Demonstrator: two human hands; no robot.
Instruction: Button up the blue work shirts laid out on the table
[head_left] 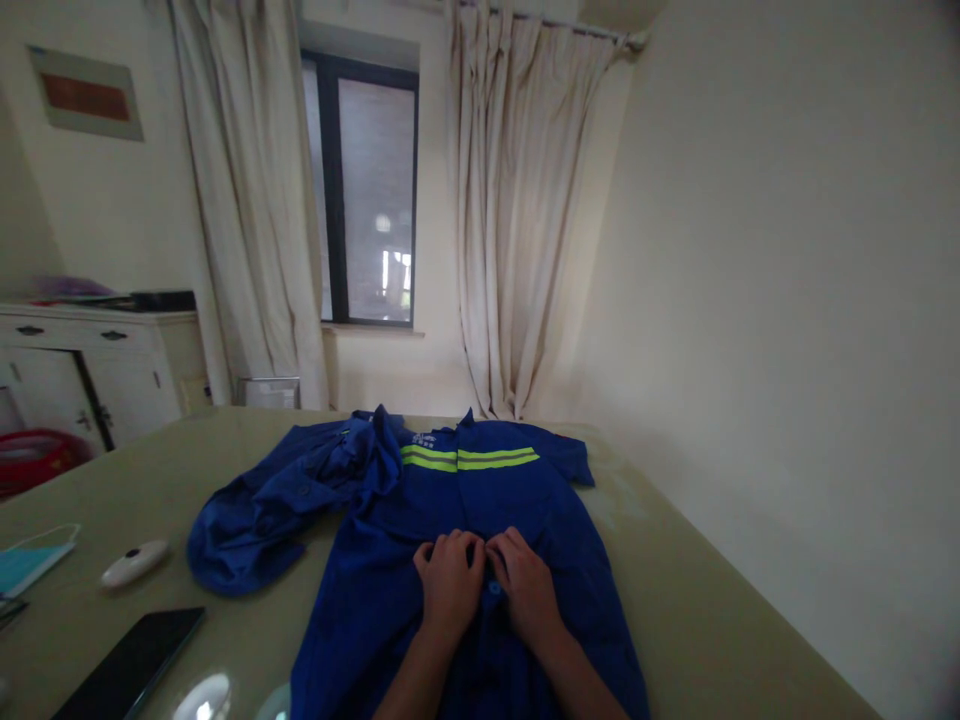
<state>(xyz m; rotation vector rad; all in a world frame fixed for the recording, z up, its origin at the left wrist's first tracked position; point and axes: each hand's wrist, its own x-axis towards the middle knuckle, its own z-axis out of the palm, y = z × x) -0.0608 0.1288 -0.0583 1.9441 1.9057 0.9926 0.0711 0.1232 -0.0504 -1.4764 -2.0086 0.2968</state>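
A blue work shirt [465, 500] with yellow-green reflective stripes lies spread front-up on the table [712, 610]. My left hand [448, 582] and my right hand [525, 582] rest side by side on its middle front, fingers curled and pinching the button placket. A blue button shows just below the fingertips. A second blue garment [277, 505] lies crumpled to the left, touching the shirt.
On the table's left lie a white oval remote [135, 562], a black phone [131, 665] and a blue face mask [34, 562]. A white cabinet [97, 365] stands at the left wall. Curtains frame a dark window [367, 190] behind the table.
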